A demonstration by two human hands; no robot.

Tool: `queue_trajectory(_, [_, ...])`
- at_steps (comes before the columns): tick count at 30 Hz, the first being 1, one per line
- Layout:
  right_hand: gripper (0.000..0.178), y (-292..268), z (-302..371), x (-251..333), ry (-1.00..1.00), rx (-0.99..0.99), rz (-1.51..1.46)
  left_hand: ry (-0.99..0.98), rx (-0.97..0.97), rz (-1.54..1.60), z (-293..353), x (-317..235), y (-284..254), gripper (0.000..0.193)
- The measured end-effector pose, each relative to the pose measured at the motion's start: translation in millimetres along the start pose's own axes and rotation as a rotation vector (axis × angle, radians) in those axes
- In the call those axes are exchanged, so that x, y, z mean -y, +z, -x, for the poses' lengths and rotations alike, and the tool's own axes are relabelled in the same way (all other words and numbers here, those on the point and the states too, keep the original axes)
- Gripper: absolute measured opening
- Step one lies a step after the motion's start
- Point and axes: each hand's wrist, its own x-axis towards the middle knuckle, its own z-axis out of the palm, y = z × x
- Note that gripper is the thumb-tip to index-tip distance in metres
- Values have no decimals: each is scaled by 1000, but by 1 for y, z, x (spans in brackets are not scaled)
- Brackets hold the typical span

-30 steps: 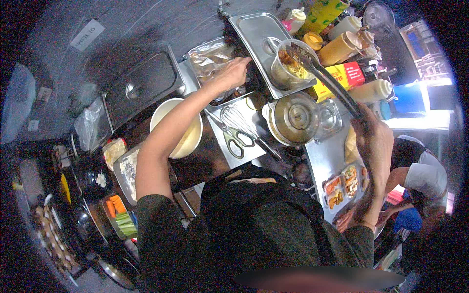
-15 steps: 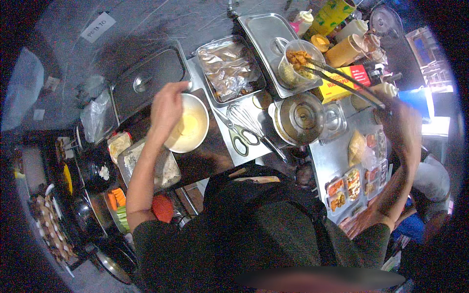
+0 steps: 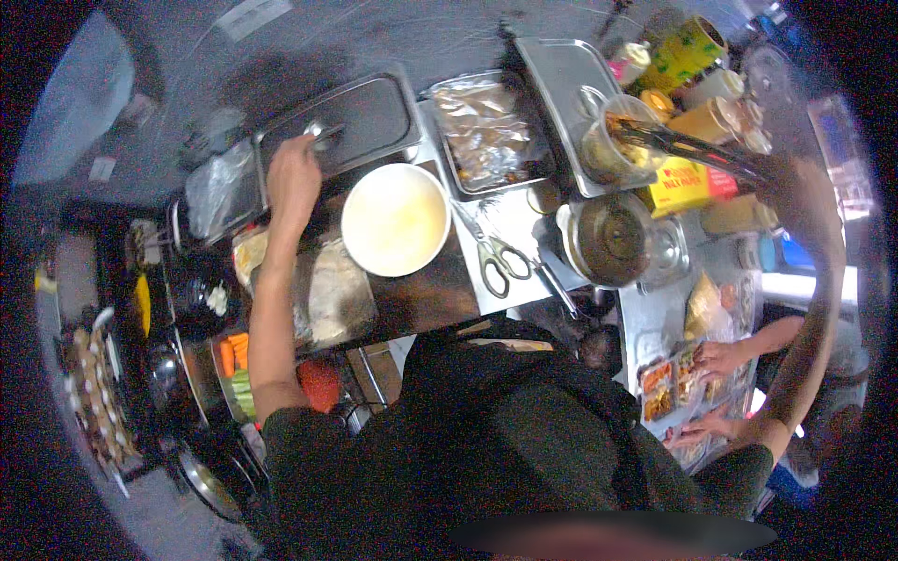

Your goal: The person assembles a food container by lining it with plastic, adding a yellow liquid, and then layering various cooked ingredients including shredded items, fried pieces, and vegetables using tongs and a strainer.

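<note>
My left hand (image 3: 294, 182) reaches to the handle of a metal lid (image 3: 374, 117) at the back left, its fingers closed at that handle. Black tongs (image 3: 711, 154) are in my right hand (image 3: 803, 201), on the right. The tips of the tongs are at the mouth of a clear plastic tub (image 3: 617, 154) with food inside; what they pinch, if anything, is too blurred to tell. Between my arms stands a white bowl (image 3: 396, 221) of pale yellow liquid. Beside it sits a tray of white flour-like powder (image 3: 341, 290), partly behind my left forearm.
A foil-like covered tray (image 3: 486, 136), scissors (image 3: 500, 266), a whisk handle (image 3: 559, 288) and a glass-lidded pot (image 3: 608, 238) occupy the middle. Squeeze bottles (image 3: 716, 122) and a yellow-red box (image 3: 687, 185) stand right. Another person's hands (image 3: 720, 360) work over food containers (image 3: 658, 388).
My left hand has moved from beside the bowl to the lid's handle. The tongs have shifted at the tub. The other person's hands have come over the food containers. My view has turned slightly.
</note>
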Motion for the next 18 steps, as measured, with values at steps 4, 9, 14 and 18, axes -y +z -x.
queue_trajectory(4, [32, -9, 10, 1, 47, 66, 53, 102, -4, 10, -16, 10, 37, 25])
queue_trajectory(9, [38, -10, 34, -6, 144, -232, -236, 212, 77, -27, -40, 42, 80, 16])
queue_trajectory(14, [35, -25, 12, 59, 62, -287, -402, 179, 493, 107, -71, 61, 56, 23])
queue_trajectory(18, [36, -37, 3, 109, 25, -254, -183, 314, 389, 13, -55, 58, 63, 27])
